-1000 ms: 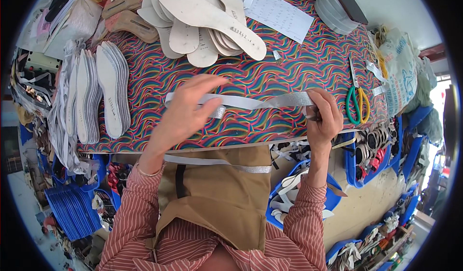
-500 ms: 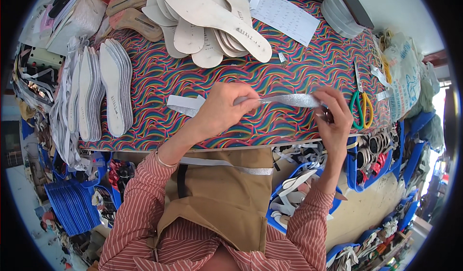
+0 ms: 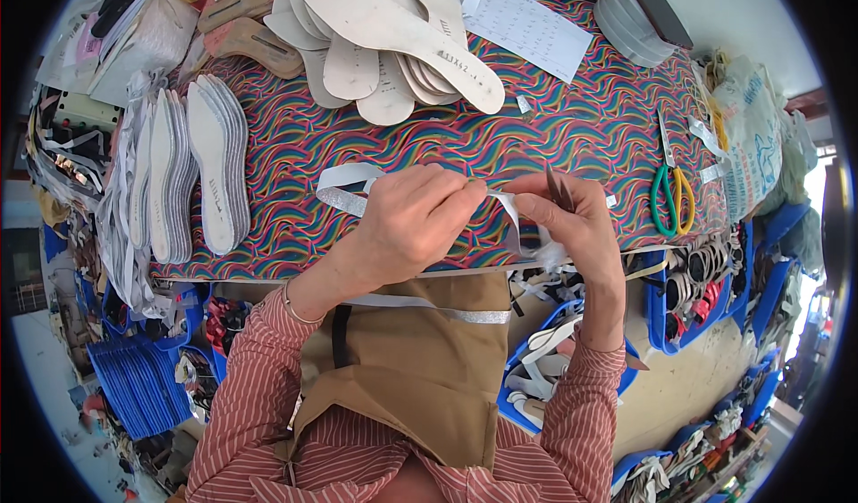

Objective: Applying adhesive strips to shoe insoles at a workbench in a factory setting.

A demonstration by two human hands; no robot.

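Observation:
My left hand [image 3: 420, 212] is closed, pinching a narrow ribbon [image 3: 511, 219], white on one side and silver glitter on the other. A loop of silver ribbon [image 3: 338, 197] lies on the table behind the left wrist. Close by on the right, my right hand [image 3: 576, 221] is closed too, its thumb and forefinger at the ribbon near the left fingertips. Dark, pointed metal blades, like those of small thread snips [image 3: 559, 190], stick up from the right hand; their handle is hidden in the palm. A ribbon end hangs below the right fingers, partly blurred.
Stacked insoles [image 3: 219, 168] stand at left beside hanging white strips [image 3: 125, 235]. More pale insoles [image 3: 384, 47] pile at the back, next to a printed sheet [image 3: 527, 29]. Scissors [image 3: 670, 185] with green and yellow handles lie right. Blue bins [image 3: 657, 320] stand below the table.
The right hand has moved left and turned, bringing it close to the left hand. The ribbon, stretched between them before, now folds and hangs down. The snips' blades now show upright.

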